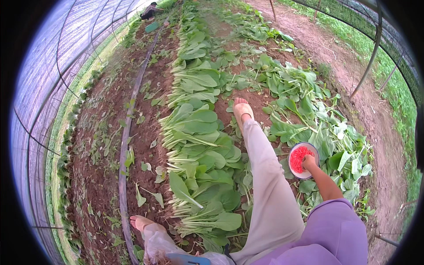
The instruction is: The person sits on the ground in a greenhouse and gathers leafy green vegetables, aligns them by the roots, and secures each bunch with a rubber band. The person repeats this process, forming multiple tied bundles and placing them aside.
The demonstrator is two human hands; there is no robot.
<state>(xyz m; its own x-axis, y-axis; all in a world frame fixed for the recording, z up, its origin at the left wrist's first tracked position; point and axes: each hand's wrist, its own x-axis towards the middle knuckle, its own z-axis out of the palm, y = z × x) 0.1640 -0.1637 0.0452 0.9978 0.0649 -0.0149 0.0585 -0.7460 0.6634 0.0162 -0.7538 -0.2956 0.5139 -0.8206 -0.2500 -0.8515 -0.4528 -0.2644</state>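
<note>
My right hand (308, 163) reaches over the near right rim of a white bowl with a blue edge (294, 175), its fingers curled among small red bands (298, 156). Whether it grips the bands or the bowl I cannot tell. Of my left hand at most a small fingertip (197, 253) shows at the bottom edge, beside a flat blue object (188, 259) and a blurred clump of roots (161, 258). Pulled leafy greens (202, 121) lie in a long row left of my forward leg, roots to the left. More greens (311, 96) lie heaped on the right, around the bowl.
My feet in tan footwear (242, 111) (142, 222) straddle the row. A grey strip or pipe (127, 132) runs lengthwise on the soil. A person (149, 11) crouches far off near a green container (151, 27). Metal hoops (371, 61) and netting flank both sides.
</note>
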